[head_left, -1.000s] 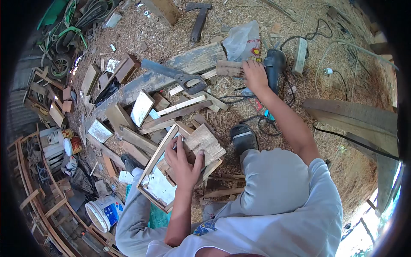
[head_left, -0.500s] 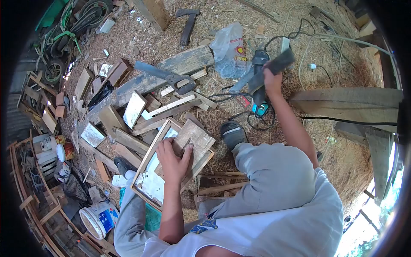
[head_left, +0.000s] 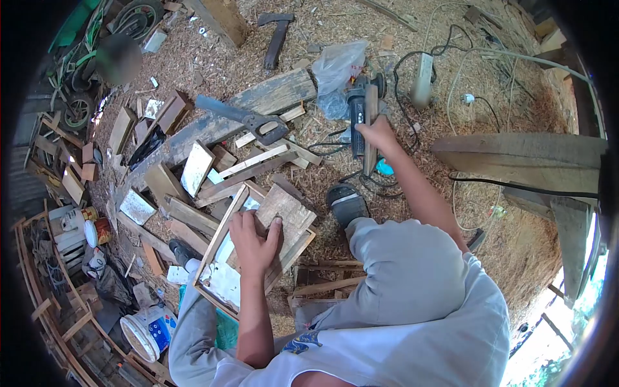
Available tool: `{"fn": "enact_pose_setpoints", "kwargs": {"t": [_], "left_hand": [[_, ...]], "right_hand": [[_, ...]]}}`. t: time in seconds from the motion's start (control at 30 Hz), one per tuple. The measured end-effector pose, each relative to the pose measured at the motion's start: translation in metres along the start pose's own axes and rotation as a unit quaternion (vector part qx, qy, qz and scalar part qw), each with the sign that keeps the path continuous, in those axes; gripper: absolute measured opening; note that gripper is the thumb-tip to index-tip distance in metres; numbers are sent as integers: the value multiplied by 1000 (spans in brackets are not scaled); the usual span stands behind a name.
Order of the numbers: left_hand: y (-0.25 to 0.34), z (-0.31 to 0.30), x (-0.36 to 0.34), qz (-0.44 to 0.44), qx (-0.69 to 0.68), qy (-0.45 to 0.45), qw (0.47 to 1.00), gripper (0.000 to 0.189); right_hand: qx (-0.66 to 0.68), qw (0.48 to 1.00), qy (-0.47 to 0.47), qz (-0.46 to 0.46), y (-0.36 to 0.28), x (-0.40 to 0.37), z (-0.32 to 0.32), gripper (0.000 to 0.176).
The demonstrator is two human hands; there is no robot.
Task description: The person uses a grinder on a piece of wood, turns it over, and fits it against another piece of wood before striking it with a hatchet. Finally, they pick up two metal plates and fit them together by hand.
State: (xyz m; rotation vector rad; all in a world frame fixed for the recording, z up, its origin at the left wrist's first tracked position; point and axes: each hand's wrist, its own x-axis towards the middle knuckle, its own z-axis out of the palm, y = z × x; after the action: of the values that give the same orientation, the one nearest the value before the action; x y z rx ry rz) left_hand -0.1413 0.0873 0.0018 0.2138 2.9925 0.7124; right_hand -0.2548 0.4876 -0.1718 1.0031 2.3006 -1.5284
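Note:
My left hand grips a short wooden board, thumb pressed on its face. The board lies across a shallow wooden frame with a whitish panel inside, resting by my left leg. My right hand is closed round a narrow wooden plank, seen nearly edge-on. Just left of the plank, and partly overlapped by it, an angle grinder lies on the ground, its disc end pointing away from me.
A handsaw rests on a long weathered plank, with offcuts around it. Farther off lie an axe and a plastic bag. Cords and a white power strip are to the right, near a thick beam. A paint bucket stands lower left.
My right hand has moved left and slightly down, turning the plank from slanted to nearly upright in view. The grinder now shows left of it, its disc visible. My left hand keeps its grip.

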Motion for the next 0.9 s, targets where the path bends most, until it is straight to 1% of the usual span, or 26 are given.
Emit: {"fn": "enact_pose_setpoints", "kwargs": {"t": [0.07, 0.1, 0.13, 0.2, 0.23, 0.3, 0.33, 0.4, 0.43, 0.47, 0.53, 0.57, 0.6, 0.67, 0.7, 0.73, 0.77, 0.8, 0.83, 0.9], "left_hand": [[-3, -5, 1, -5, 11, -20, 1000, 53], [-2, -8, 3, -8, 20, -36, 999, 54], [8, -18, 8, -10, 19, -33, 999, 54], [26, -42, 14, -161, -41, -129, 978, 56], [23, -46, 13, -165, -41, -125, 977, 56], [11, -54, 12, -102, -2, -121, 987, 56], [9, -57, 10, -106, -2, -112, 988, 56], [4, -65, 3, -106, -77, -69, 989, 53], [4, -74, 2, -115, -67, -64, 989, 48], [8, -83, -1, -128, -65, -45, 989, 48], [15, -106, -4, -110, -207, 15, 972, 41], [5, -110, -6, -114, -274, 25, 955, 31], [8, -127, -9, -118, -273, 53, 953, 31], [25, -161, -17, -92, -373, 73, 920, 23], [26, -174, -23, -87, -403, 101, 905, 29], [29, -182, -29, -57, -450, 155, 877, 31], [37, -195, -34, -84, -502, 180, 841, 31], [45, -212, -39, -107, -555, 202, 800, 31], [51, -232, -44, -100, -558, 221, 794, 31], [58, -267, -49, -109, -625, 197, 748, 38]], "right_hand": [[-135, 988, 37, 57, -27, -16, 3, 85], [-129, 989, 49, 60, -23, -13, 7, 86], [-130, 989, 48, 58, -20, -10, 9, 86], [-103, 991, 50, 71, -16, -8, 11, 88], [-105, 991, 46, 66, -14, -9, 12, 88], [-93, 994, 39, 32, -15, -9, 9, 85], [-94, 995, 35, 22, -13, -6, 9, 85], [-166, 978, 123, -6, -9, -2, 14, 80], [-165, 972, 165, -37, -7, -3, 15, 77], [-160, 963, 205, -71, -8, -6, 15, 74], [-133, 967, 184, -114, -36, -26, -3, 74], [-80, 968, 164, -172, -55, -35, -13, 70], [-26, 963, 141, -228, -77, -46, -22, 67], [-9, 956, 56, -287, -145, -87, -47, 62], [-31, 959, 24, -281, -188, -125, -62, 62], [-54, 960, -7, -274, -228, -166, -74, 63], [-53, 953, -16, -298, -257, -201, -81, 63], [-16, 946, -54, -320, -282, -234, -86, 63], [17, 937, -91, -337, -302, -263, -89, 64], [10, 919, -113, -377, -332, -319, -86, 60]]}}
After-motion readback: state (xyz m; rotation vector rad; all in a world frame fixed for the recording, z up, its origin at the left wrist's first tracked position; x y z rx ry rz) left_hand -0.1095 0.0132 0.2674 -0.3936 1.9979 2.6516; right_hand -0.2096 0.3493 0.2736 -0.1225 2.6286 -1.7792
